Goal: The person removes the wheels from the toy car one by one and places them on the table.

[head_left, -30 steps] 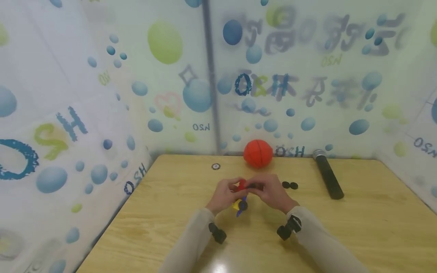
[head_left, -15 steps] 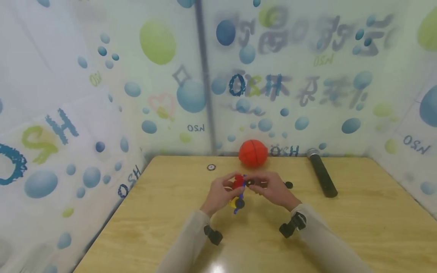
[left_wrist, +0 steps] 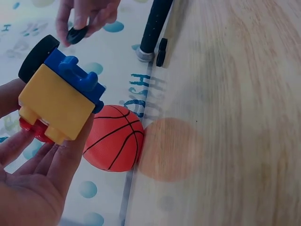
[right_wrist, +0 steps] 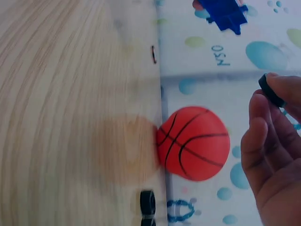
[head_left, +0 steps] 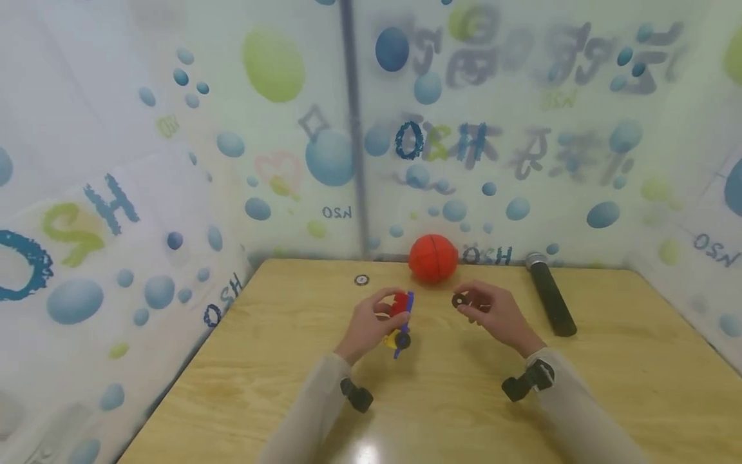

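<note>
Orange ball (head_left: 433,258), black cylinder (head_left: 551,298) behind hands, apart.

Both forearms, in pale sleeves with a dark mount at each wrist, reach forward over the middle of the counter toward its far edge. The left hand (head_left: 371,320) is raised, its fingers and thumb curled in a grip. The right hand (head_left: 496,313) is held apart from it, fingertips (right_wrist: 270,89) closed in a pinch.
</note>
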Motion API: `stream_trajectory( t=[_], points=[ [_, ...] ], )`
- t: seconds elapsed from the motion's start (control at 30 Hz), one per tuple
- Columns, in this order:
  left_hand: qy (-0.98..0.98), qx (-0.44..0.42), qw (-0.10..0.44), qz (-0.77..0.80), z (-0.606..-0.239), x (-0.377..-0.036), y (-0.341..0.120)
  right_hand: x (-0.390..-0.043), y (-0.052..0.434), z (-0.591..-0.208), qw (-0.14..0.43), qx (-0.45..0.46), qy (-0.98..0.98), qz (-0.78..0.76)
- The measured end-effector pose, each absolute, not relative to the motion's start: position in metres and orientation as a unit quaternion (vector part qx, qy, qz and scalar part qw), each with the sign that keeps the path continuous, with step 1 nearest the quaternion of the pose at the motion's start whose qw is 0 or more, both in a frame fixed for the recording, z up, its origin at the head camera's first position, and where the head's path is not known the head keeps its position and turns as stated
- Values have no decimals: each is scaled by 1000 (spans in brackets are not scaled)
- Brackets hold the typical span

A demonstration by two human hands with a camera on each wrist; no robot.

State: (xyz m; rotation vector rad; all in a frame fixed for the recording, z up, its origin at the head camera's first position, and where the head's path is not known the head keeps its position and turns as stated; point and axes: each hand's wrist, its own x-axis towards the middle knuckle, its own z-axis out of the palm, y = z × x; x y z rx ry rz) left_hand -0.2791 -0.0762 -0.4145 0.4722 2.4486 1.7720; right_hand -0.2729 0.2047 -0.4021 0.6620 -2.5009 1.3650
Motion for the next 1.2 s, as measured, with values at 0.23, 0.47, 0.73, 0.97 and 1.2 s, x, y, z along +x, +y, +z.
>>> stream_trajectory(
  t=[0.23, 0.47, 0.73, 0.97, 1.2],
  points=[
    [798, 169, 51, 576, -413, -276, -78, -272, 239, -410, 98, 200, -866, 447],
    [817, 164, 77, 548, -416, -277, -81, -276, 264, -416, 67, 146, -890, 427],
    [823, 173, 82, 535, -411, -276, -85, -286, 282, -423, 32, 90, -916, 389],
    [828, 166, 85, 529, -404, -279, -86, -296, 287, -425, 25, 40, -931, 363],
    [827, 162, 97, 529, -408, -279, -84, -302, 288, -429, 10, 11, -951, 308]
  ],
)
